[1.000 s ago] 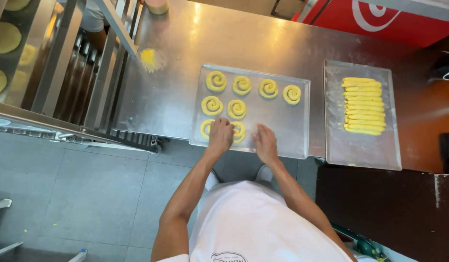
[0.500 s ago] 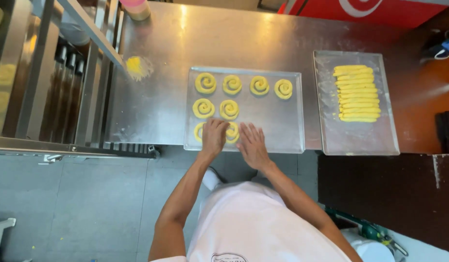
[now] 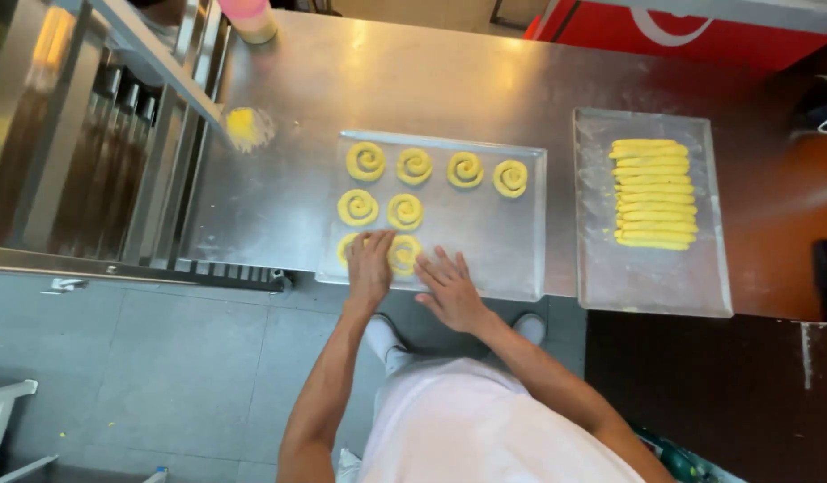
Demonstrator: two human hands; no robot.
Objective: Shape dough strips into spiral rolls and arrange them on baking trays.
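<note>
Head view: two soft dough spirals (image 3: 402, 253) at the tray's (image 3: 512, 268) near edge are being pressed, left hand (image 3: 370, 266) and right hand (image 3: 449, 284) flat, gripping nothing; excess pressure risks them being flattened.

Two trays sat side by side on the surface (image 3: 431, 80): the left tray (image 3: 512, 259) carried dough spirals (image 3: 366, 162), the right tray (image 3: 601, 268) a stack of dough sticks (image 3: 653, 192).
</note>
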